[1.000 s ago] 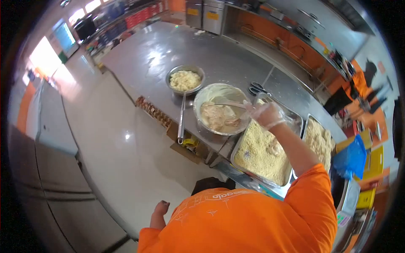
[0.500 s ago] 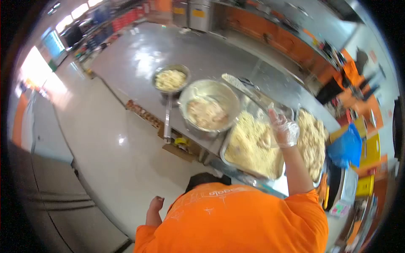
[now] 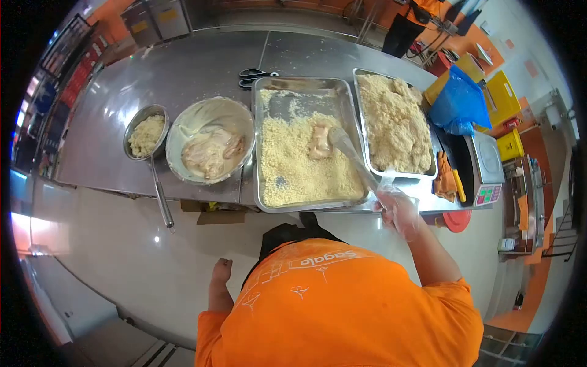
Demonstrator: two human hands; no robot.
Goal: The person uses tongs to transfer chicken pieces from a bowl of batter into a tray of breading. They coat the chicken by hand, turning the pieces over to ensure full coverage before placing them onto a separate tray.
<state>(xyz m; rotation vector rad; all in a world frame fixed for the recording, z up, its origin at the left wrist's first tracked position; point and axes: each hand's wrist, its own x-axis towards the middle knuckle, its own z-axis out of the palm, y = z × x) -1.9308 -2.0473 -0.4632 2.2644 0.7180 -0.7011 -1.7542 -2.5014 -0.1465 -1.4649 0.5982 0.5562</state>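
Note:
My right hand (image 3: 400,211), in a clear plastic glove, is closed around the handle of long tongs (image 3: 354,156). The tip of the tongs touches a pale piece of raw meat (image 3: 320,142) lying on yellowish crumbs (image 3: 293,174) in a metal tray (image 3: 262,194). Low by my side hangs my bare left hand (image 3: 221,270), fingers curled in, with nothing visible in it. A large metal bowl (image 3: 173,150) left of the tray holds meat pieces in pale batter (image 3: 211,153).
A long-handled strainer (image 3: 160,192) with crumbs sits at the far left. Right of the crumb tray stands a second tray (image 3: 365,116) heaped with coated pieces. Scissors (image 3: 257,76) lie behind. A blue bag (image 3: 461,101), scale (image 3: 488,159) and orange gloves (image 3: 445,177) are at the right.
My view has turned, bringing the trays toward the middle. The tongs' tip has gone from above the bowl and tray edge down to the meat in the crumbs.

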